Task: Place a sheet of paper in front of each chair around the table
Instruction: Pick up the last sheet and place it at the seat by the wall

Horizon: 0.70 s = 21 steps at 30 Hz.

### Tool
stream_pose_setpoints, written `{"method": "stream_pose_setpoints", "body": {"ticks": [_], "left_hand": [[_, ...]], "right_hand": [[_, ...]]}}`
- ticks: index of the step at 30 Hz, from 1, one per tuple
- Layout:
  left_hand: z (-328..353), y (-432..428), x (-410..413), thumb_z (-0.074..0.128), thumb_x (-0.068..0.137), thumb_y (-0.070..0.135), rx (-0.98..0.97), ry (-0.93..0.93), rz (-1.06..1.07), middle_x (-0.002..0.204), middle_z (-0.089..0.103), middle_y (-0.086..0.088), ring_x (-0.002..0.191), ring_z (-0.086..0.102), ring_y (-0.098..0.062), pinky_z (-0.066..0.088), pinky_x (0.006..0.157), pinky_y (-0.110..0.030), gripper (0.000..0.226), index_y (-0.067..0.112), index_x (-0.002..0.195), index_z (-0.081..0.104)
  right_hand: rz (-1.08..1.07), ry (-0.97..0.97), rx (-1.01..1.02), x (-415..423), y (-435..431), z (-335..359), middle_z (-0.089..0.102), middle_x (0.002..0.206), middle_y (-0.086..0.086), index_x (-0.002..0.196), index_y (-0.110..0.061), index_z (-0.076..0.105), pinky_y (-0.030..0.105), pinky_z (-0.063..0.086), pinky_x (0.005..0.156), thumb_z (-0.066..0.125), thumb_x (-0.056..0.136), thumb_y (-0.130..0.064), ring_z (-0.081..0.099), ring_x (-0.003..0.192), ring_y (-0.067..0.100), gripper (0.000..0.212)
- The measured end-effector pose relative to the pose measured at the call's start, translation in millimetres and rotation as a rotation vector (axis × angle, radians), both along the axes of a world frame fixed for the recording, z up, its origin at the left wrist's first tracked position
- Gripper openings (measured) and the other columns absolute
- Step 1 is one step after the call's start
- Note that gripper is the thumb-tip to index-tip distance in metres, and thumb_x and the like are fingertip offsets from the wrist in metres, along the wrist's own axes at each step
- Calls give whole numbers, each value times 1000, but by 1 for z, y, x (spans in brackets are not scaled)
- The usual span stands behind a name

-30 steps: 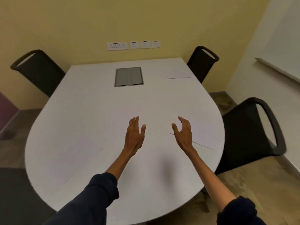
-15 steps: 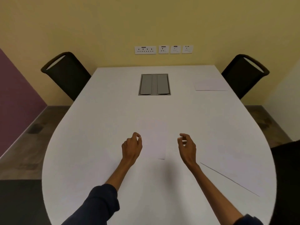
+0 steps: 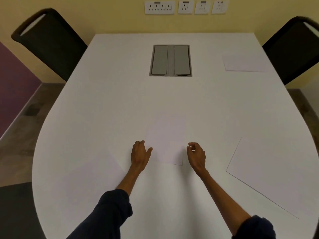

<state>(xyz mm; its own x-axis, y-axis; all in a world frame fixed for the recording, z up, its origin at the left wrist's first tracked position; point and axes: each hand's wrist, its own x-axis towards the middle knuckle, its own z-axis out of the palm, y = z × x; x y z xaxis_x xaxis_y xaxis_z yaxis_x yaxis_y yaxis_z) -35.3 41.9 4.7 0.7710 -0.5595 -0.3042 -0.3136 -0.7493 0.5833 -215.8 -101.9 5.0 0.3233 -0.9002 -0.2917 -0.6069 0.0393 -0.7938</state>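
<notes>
I look down on a white table (image 3: 103, 118) with a rounded near end. A sheet of paper (image 3: 166, 142) lies flat on it in front of me, between my two hands. My left hand (image 3: 140, 155) rests at the sheet's left edge, fingers curled down and thumb spread toward the paper; it grips nothing, though I cannot tell whether the thumb tip touches the sheet. My right hand (image 3: 196, 155) sits just beside the sheet's right edge, fingers curled loosely inward and empty. Both dark sleeves (image 3: 112, 211) are pushed up my forearms.

A second sheet (image 3: 269, 173) lies tilted near the table's right edge, well apart from my hands. A third sheet (image 3: 245, 62) lies at the far right, in front of the black chair (image 3: 293, 52) at that corner. The black chair (image 3: 50, 44) at the far left corner has bare table before it. A grey cable hatch (image 3: 170, 60) is set into the table's far middle, and white wall sockets (image 3: 185, 7) line the yellow wall beyond.
</notes>
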Motion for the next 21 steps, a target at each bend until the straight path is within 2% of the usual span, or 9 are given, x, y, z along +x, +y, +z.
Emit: {"method": "stream_pose_setpoints", "body": {"ticks": [4,8,11,14,18,21], "left_hand": [[-23,-11,13,58,94,37,98,53,-34,155,26,-18,144,23,-31,24,116,-39,74,3,150,23],[-41,-20,18,67,87,41,165,36,-28,148,30,-19,139,25,-34,33,110,-42,86,1,149,22],[-48,-25,16,72,82,38,209,-21,-19,140,35,-18,130,34,-34,44,96,-43,80,2,142,32],[-48,-29,13,76,80,28,167,35,27,135,38,-17,124,42,-33,46,90,-38,73,1,135,38],[-46,-29,13,80,77,20,110,146,119,140,40,-19,131,41,-34,42,101,-40,85,2,143,31],[-47,-28,13,81,74,18,83,156,141,141,42,-17,132,41,-32,42,102,-42,86,5,144,32]], "right_hand": [[3,68,69,18,-7,-23,65,115,6,124,-12,57,29,43,86,53,94,-24,61,99,20,33],[-12,123,115,33,-5,-44,58,129,11,131,-8,52,33,40,98,59,91,-22,56,117,26,43],[-31,136,134,43,-1,-52,56,128,14,133,-6,49,33,40,98,62,87,-18,55,117,28,49],[-72,141,146,55,4,-53,52,129,15,133,-6,47,35,41,98,66,82,-12,54,116,31,55],[-275,36,270,62,5,-54,53,125,12,123,-7,52,36,48,93,67,76,-6,57,102,28,49],[-304,-25,342,63,4,-52,60,113,6,117,-6,56,36,50,89,69,77,-7,58,96,25,42]]}}
